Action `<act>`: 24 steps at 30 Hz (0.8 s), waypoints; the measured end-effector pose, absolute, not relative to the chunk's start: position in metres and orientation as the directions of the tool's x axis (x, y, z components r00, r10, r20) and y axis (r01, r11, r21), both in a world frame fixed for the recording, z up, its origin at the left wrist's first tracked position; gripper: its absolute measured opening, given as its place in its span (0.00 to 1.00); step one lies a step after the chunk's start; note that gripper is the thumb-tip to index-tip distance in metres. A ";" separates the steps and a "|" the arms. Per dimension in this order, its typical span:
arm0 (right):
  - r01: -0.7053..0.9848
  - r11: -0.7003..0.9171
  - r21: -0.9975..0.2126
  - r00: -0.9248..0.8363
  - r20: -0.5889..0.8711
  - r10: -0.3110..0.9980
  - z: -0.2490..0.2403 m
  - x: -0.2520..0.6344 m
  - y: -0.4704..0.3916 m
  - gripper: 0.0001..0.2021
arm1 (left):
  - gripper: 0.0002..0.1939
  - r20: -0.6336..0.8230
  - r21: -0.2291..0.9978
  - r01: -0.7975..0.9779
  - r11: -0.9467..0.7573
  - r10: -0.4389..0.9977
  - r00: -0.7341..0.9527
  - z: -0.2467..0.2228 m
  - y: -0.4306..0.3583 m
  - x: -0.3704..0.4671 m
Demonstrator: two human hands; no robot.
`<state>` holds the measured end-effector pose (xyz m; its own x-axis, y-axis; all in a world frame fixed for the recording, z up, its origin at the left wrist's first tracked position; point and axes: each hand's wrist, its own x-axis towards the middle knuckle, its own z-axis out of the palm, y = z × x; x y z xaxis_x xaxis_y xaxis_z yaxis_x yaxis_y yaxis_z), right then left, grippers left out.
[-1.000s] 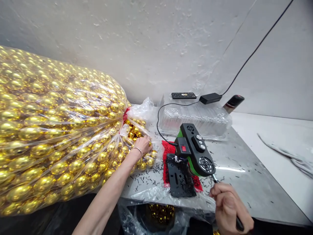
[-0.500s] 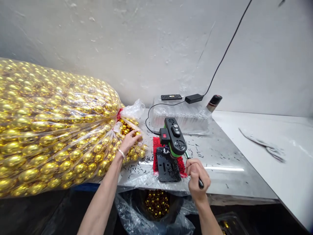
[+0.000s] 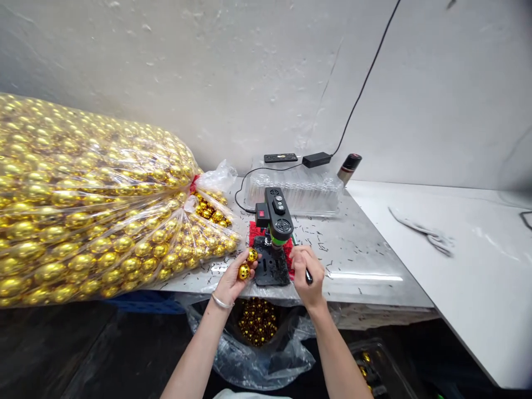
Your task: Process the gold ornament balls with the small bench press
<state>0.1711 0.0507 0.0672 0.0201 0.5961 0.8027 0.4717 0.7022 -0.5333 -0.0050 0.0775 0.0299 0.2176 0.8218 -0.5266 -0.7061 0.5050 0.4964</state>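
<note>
Two shiny gold balls (image 3: 244,271) are in my left hand (image 3: 231,281), one at the fingertips and one lower against the fingers. That hand is just left of a small black and green device (image 3: 278,219) on a stand with a black base plate (image 3: 270,271). My right hand (image 3: 307,271) is closed around a slim tool with a black handle (image 3: 308,276); its far end is hidden behind the device. A large clear bag of gold balls (image 3: 95,210) lies at the left, with an opening near its red tie (image 3: 193,184).
Under the table edge, a plastic-lined bin (image 3: 266,377) holds many gold balls. Behind the device stands a clear plastic tray (image 3: 299,194) with a black adapter (image 3: 316,159) and a remote (image 3: 280,158). Scissors (image 3: 419,228) lie on the right. Black shreds litter the metal tabletop.
My left hand has moved right and down from the bag opening to beside the device, carrying two gold balls. My right hand still grips the tool. The whole view has shifted slightly.
</note>
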 end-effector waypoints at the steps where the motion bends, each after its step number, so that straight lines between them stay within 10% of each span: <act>1: 0.477 0.698 -0.534 0.015 0.799 0.601 0.068 0.171 0.050 0.12 | 0.11 -0.519 0.490 -0.707 0.510 0.822 0.233 0.028 0.078 -0.001; 18: 0.469 0.682 -0.561 0.032 0.783 0.622 0.068 0.170 0.049 0.13 | 0.06 -0.577 0.448 -0.733 0.513 0.791 0.201 0.028 0.082 0.003; 24: 0.477 0.681 -0.556 0.032 0.785 0.619 0.067 0.170 0.049 0.13 | 0.09 -0.480 0.712 -0.545 0.443 0.873 0.084 0.019 0.083 0.015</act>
